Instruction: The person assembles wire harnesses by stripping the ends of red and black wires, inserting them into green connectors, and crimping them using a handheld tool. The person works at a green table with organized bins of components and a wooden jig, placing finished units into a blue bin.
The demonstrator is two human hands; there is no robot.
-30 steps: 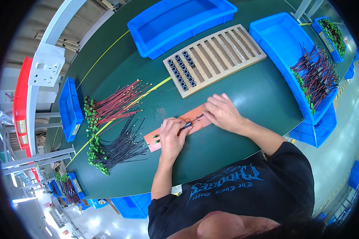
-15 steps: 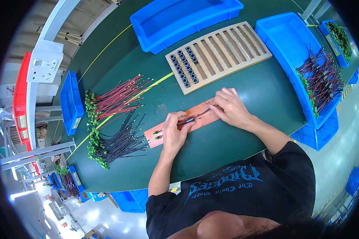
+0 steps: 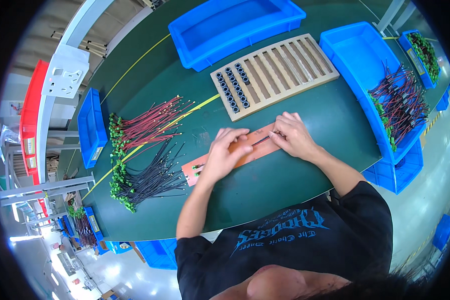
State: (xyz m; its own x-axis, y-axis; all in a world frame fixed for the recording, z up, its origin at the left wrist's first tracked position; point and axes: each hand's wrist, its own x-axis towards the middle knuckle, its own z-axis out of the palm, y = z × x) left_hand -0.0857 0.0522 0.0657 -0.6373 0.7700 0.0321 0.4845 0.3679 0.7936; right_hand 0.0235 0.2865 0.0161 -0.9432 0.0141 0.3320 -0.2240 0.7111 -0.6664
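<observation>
On my feed, the right hand [image 3: 291, 134] pinches the right end of the dark wire [image 3: 261, 141], which lies over the orange board [image 3: 259, 150], nearer than the wooden rack [image 3: 285, 95]. My left hand [image 3: 224, 154] arches above the board, thumb and fingers wide apart (what its palm hides, I cannot tell).

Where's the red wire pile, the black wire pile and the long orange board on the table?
Red wire pile [image 3: 151, 123]: head view, middle of the wires.
Black wire pile [image 3: 151, 175]: head view, middle of the wires.
Orange board [image 3: 259, 151]: head view, bare surface.
</observation>
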